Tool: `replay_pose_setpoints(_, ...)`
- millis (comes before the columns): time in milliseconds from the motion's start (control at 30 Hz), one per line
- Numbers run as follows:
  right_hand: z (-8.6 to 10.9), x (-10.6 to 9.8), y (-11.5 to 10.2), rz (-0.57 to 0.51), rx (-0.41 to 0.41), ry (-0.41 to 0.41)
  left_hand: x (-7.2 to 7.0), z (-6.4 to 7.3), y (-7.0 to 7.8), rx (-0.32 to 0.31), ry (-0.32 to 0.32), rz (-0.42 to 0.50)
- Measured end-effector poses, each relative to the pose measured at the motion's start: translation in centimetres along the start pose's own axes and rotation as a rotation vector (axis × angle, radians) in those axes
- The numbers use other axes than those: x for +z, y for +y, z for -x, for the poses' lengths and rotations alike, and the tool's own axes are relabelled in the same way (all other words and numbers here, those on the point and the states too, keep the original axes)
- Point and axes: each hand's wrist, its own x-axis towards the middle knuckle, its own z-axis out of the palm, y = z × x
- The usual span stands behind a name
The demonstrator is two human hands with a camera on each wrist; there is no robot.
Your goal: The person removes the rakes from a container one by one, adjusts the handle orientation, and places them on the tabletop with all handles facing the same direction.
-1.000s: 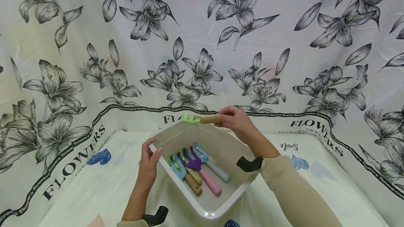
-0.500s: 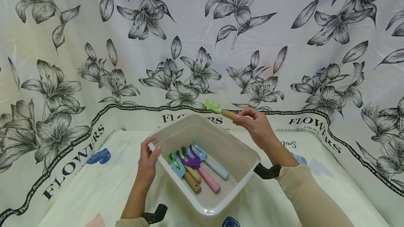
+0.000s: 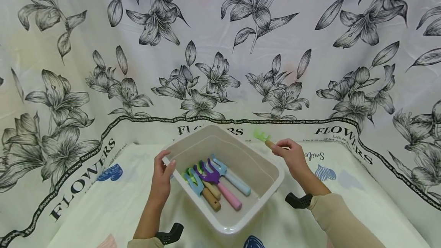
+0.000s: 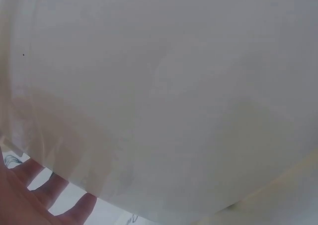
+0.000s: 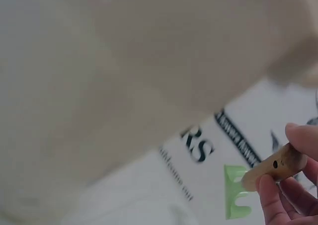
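Observation:
My left hand (image 3: 162,177) grips the left rim of a pale plastic basin (image 3: 227,229), which is tilted toward me. In the left wrist view the fingers (image 4: 79,207) show at the basin's edge. My right hand (image 3: 293,160) pinches the wooden handle of a green garden hand rake (image 5: 276,168), out past the basin's right side. Inside the basin lie several small garden forks: a purple one with a pink handle (image 3: 230,197), a blue one with a pale blue handle (image 3: 237,184), a blue one with a brown wooden handle (image 3: 210,199), and a partly hidden green-headed tool.
A light bedsheet-like cloth (image 3: 113,202) with heart prints lies under the basin. Behind it hangs a floral curtain (image 3: 220,49). Black wrist devices (image 3: 298,201) sit on both forearms; the right one is close to the basin's right side.
My right hand has carried the green hand rake from above the basin's back edge to the right and down, outside the rim. The left hand stays on the rim.

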Motion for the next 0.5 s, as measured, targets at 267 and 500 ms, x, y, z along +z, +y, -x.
replay_pose_setpoints(267,-0.4,-0.9,4.4,0.313,0.029,0.077,0.0,0.0,-0.4,-0.006,0.021,-0.030)
replay_pose_setpoints(500,-0.5,-1.3,6.8,0.529,-0.082,0.149,0.1,0.0,-0.2,-0.004,0.019,-0.033)
